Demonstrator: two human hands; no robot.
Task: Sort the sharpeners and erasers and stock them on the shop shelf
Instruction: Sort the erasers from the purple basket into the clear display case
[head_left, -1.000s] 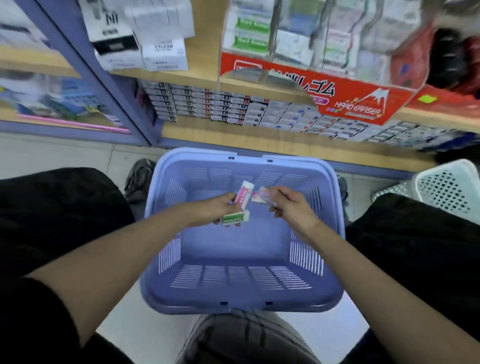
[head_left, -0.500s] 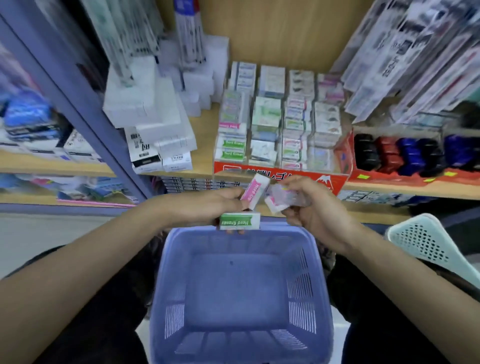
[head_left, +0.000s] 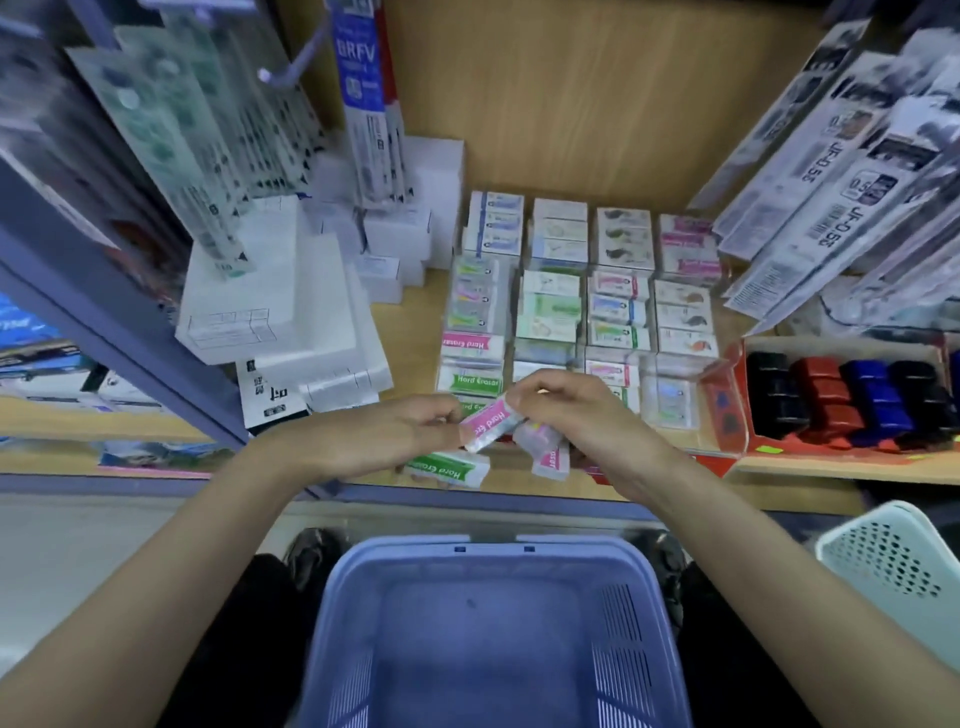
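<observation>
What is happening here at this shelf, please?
A person is stocking erasers. The left hand holds a green eraser and a pink eraser, which the right hand also touches while holding another one. Both hands are just in front of the eraser tray. The blue basket below looks empty.

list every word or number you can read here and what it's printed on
"Hard Eraser": green-banded eraser in the left hand
"Hard Er…", partly hidden: pink-banded eraser between both hands
"Hard Eraser": green eraser on the shelf
"Hard Eraser", upside down: pink eraser on the shelf
"JF-0.5": hanging refill pack
"RFV": blue hanging pack
Other labels: too blurred
</observation>
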